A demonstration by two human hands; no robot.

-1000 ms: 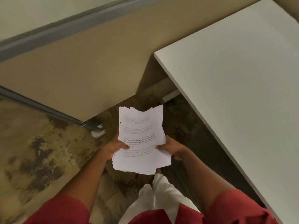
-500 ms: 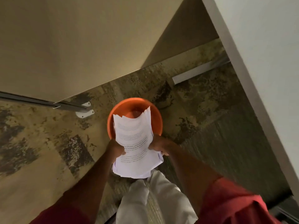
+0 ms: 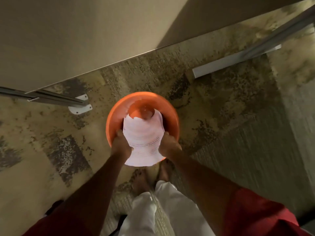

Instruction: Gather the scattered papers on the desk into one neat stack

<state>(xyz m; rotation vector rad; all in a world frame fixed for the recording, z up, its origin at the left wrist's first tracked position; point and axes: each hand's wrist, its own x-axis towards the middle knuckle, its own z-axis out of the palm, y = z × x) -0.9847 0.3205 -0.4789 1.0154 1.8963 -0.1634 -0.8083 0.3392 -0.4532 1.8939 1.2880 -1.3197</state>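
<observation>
the paper sheaf (image 3: pixel 144 142) is gripped at 9 and 3 o'clock by curled left hand (image 3: pixel 120 147) and right hand (image 3: pixel 169 147), over an orange bucket (image 3: pixel 114 116); squaring its ragged edge is judged due next.

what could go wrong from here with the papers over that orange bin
1. The stack of papers is held over the open orange bin; if the grip slips, sheets would likely drop in.
2. The left hand and right hand grip only its side edges, and its far edge looks ragged, so loose sheets may slide out.
3. The stack bows between the hands, so it may crease.
</observation>
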